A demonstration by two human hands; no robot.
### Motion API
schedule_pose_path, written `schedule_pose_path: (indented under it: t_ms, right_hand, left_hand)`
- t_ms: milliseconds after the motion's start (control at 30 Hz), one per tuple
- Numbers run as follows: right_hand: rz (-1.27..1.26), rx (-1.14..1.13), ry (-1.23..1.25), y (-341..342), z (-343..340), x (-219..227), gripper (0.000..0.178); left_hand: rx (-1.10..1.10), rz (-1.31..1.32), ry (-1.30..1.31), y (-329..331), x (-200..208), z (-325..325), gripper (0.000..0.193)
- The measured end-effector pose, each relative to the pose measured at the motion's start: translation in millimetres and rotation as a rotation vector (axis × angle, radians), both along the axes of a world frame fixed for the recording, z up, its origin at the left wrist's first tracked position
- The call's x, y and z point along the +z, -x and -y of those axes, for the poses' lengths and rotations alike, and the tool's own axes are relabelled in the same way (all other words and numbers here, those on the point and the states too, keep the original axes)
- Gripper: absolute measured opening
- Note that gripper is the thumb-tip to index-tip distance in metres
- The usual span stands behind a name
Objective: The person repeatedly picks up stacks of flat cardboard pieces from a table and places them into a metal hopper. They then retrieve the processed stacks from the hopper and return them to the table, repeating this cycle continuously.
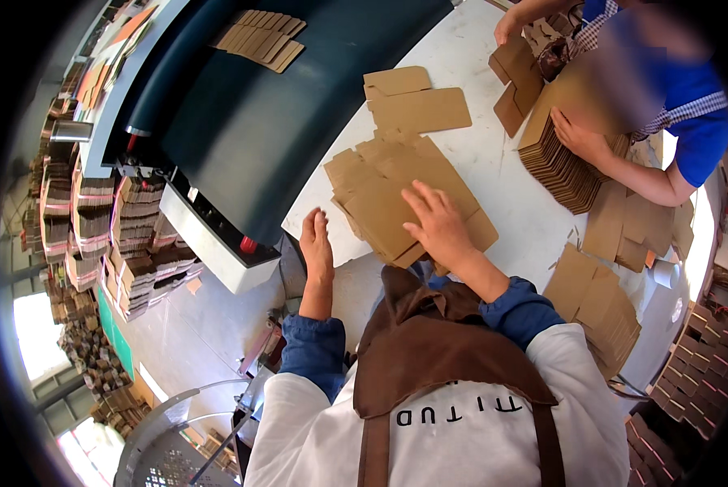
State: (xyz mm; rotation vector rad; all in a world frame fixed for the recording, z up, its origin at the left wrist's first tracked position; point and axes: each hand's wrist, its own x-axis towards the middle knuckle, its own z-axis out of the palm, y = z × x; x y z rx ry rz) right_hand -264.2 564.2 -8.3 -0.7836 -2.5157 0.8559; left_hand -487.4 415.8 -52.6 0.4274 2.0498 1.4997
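A loose pile of flat brown cardboard box blanks lies on the white table in front of me. On its right part rests my right hand, fingers spread over the top sheet and not gripping it. My left hand is held up beside the pile's left side, apart from it. Its fingers are stretched out and nothing is in them. Just beyond the pile lie more flat cardboard blanks.
A dark green conveyor belt runs at left, carrying an overlapping row of cardboard pieces. Across the table at right, a co-worker's hand rests against a thick cardboard stack. More blanks lie at my right. Bundled cardboard stands far left.
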Motion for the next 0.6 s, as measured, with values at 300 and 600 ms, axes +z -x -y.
schedule_pose_path:
  t_ms: [300, 600]
  right_hand:
    - [0.319, -0.407, 0.182, -18, -24, 14, 0.112]
    - [0.375, -0.445, 0.239, 30, -44, 21, 0.100]
  left_hand:
    - [-0.122, 0.099, -0.187, -26, 38, -16, 0.021]
    - [-0.250, 0.078, -0.100, -20, 32, -27, 0.025]
